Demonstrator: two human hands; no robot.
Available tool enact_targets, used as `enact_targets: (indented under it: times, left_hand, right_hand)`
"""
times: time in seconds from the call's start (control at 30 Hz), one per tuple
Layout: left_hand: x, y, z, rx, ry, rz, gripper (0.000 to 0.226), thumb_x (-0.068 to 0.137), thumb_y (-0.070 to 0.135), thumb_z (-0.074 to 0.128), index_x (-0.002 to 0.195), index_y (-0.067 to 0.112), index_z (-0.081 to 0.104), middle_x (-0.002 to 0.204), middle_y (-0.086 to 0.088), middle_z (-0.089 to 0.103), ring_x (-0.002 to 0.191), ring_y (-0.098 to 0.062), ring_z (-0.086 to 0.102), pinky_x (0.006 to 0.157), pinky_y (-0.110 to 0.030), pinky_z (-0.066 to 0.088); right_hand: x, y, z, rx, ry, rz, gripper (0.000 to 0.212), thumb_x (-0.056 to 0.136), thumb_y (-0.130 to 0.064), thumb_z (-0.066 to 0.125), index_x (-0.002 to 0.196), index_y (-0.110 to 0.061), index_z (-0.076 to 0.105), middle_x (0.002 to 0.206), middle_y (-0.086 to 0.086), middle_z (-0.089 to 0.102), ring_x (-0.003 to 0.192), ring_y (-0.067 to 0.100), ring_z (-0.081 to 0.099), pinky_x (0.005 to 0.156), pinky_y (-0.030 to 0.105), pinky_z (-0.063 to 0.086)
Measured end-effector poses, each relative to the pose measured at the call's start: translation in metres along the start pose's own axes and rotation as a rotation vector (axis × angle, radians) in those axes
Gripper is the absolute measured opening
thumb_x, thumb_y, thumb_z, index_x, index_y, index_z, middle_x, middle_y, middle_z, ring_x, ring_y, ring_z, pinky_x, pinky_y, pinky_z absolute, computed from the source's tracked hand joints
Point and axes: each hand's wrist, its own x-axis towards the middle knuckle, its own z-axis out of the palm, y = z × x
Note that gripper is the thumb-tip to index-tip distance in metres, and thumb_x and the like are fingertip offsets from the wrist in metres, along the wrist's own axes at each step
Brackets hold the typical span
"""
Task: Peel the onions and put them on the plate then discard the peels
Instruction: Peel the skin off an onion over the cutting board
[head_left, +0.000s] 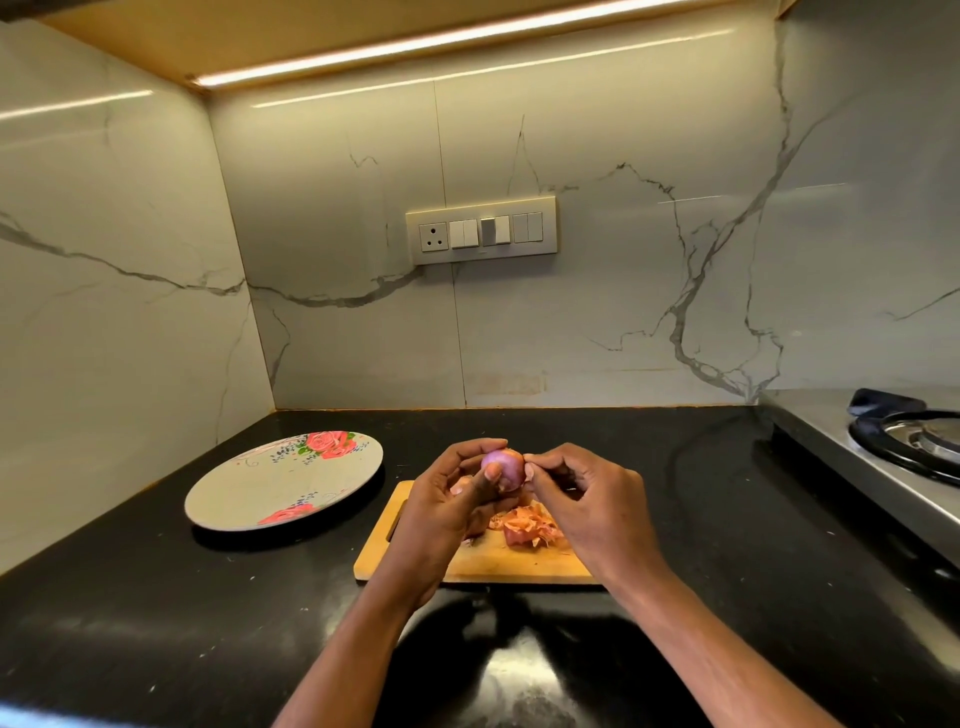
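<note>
A: Two hands over the wooden cutting board (467, 566); the left hand (447, 514) cups a small red onion (503, 467), the right hand (582, 499) pinches skin at its side; loose peels (530, 527) lie beneath.

B: Peeling, then, nearly bare by my reckoning; next, carry it left and farther to the floral plate (234, 499), which holds nothing yet.

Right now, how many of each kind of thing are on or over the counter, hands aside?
Onion, held in both hands: 1
Plate: 1
Cutting board: 1
Pile of peels: 1
Total: 4
</note>
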Motion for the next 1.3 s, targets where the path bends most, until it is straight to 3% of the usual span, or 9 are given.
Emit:
enact_targets:
  times: [0.13, 0.4, 0.67, 0.87, 1.13, 1.3]
  left_hand:
    - [0.001, 0.000, 0.000, 0.043, 0.015, 0.008, 0.033, 0.088, 0.026, 0.067, 0.121, 0.022, 0.066, 0.122, -0.004, 0.068, 0.110, -0.023, 0.070, 0.091, -0.038, 0.059]
    - [0.000, 0.000, 0.000, 0.027, -0.012, -0.014, 0.035, 0.089, 0.023, 0.065, 0.123, 0.018, 0.064, 0.126, -0.009, 0.065, 0.110, -0.025, 0.070, 0.090, -0.037, 0.059]
    - [0.001, 0.000, 0.001, -0.001, -0.011, -0.019, 0.037, 0.089, 0.023, 0.064, 0.126, 0.016, 0.061, 0.125, -0.010, 0.066, 0.110, -0.025, 0.070, 0.091, -0.037, 0.059]
    - [0.000, -0.001, 0.001, -0.024, -0.019, -0.018, 0.037, 0.090, 0.022, 0.063, 0.126, 0.015, 0.061, 0.125, -0.012, 0.066, 0.109, -0.028, 0.071, 0.093, -0.042, 0.059]
    - [0.001, -0.001, 0.001, 0.029, 0.056, 0.011, 0.037, 0.085, 0.027, 0.070, 0.121, 0.021, 0.064, 0.120, -0.005, 0.068, 0.105, -0.024, 0.072, 0.091, -0.042, 0.059]
    - [0.001, -0.003, -0.001, 0.096, 0.064, 0.033, 0.035, 0.081, 0.031, 0.076, 0.114, 0.027, 0.068, 0.118, 0.000, 0.068, 0.107, -0.018, 0.070, 0.090, -0.040, 0.059]
  right_hand:
    - [-0.001, -0.004, 0.000, 0.010, -0.030, 0.015, 0.026, 0.084, -0.040, 0.073, 0.102, -0.022, 0.076, 0.092, -0.014, 0.075, 0.088, -0.002, 0.070, 0.075, 0.013, 0.056]
    - [0.000, 0.001, 0.002, -0.025, 0.028, 0.035, 0.005, 0.088, -0.024, 0.076, 0.088, -0.019, 0.075, 0.077, -0.011, 0.072, 0.079, 0.000, 0.068, 0.065, 0.010, 0.052]
    - [0.000, -0.007, 0.000, 0.044, -0.023, 0.056, 0.016, 0.086, -0.036, 0.075, 0.096, -0.024, 0.074, 0.086, -0.015, 0.072, 0.087, -0.004, 0.068, 0.073, 0.011, 0.054]
    - [0.001, -0.002, 0.001, -0.003, 0.034, 0.061, 0.003, 0.089, -0.020, 0.076, 0.091, -0.019, 0.075, 0.080, -0.011, 0.072, 0.080, 0.000, 0.068, 0.068, 0.010, 0.053]
    - [0.001, -0.011, -0.001, 0.151, -0.006, 0.107, 0.023, 0.085, -0.025, 0.080, 0.106, -0.023, 0.073, 0.096, -0.013, 0.075, 0.092, -0.002, 0.070, 0.079, 0.012, 0.055]
    - [0.001, -0.011, 0.000, 0.189, 0.032, 0.130, 0.031, 0.079, -0.021, 0.084, 0.104, -0.022, 0.067, 0.088, -0.010, 0.077, 0.085, -0.002, 0.072, 0.077, 0.014, 0.056]
